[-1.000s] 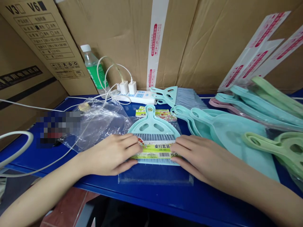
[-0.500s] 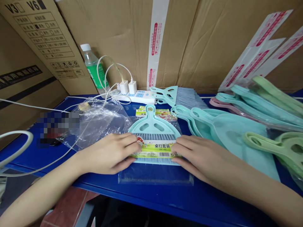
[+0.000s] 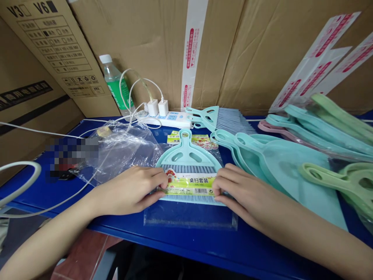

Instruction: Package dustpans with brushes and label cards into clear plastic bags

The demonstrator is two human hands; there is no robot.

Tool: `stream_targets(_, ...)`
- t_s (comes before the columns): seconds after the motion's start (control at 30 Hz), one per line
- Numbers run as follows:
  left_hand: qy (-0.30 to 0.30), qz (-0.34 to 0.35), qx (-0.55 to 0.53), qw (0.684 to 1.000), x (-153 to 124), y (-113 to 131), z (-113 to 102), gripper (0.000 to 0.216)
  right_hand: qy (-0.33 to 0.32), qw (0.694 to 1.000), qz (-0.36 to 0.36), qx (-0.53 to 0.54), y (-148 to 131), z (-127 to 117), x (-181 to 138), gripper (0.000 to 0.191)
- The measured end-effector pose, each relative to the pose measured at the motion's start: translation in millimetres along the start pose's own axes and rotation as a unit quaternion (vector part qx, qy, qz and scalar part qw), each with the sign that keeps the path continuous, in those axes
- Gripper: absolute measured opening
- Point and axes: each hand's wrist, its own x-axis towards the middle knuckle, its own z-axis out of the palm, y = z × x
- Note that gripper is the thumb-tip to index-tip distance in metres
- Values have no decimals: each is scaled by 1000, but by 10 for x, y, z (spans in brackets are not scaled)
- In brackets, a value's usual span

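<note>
A light-blue dustpan and brush set lies flat in front of me, handle pointing away. Across its grey-blue bristles runs a printed card label, green and white with a red mushroom picture. My left hand is closed at the set's left side, thumb and bent fingers at the label's end. On the right side, my right hand grips in the same way, fingers curled at the label's other end. Beneath the set lies a clear plastic bag, its near edge showing toward me. The fingertips' undersides are hidden.
Loose light-blue dustpans and wrapped green sets lie at right. Brushes rest behind, beside a power strip with cables. Crumpled clear plastic lies left. A bottle leans against cardboard boxes.
Both hands' fingers have curled in more tightly at the label's ends, and more of its left end shows. The set has hardly moved; the bag's near edge has shifted slightly.
</note>
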Motion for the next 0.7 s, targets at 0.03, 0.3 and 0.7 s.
stream_targets(0.03, 3, -2, -4, 1000, 0, 2, 3, 12, -1, 1000, -4, -2, -2, 4, -1, 23)
stream_targets(0.3, -2, -23, -36, 999, -9, 38, -3, 10, -7, 1000, -2, 15, -32, 17, 11, 19)
stream_targets(0.7, 9, 23, 65, 998, 7, 50, 33, 21, 80, 983, -70, -151, -42, 234, 46, 30)
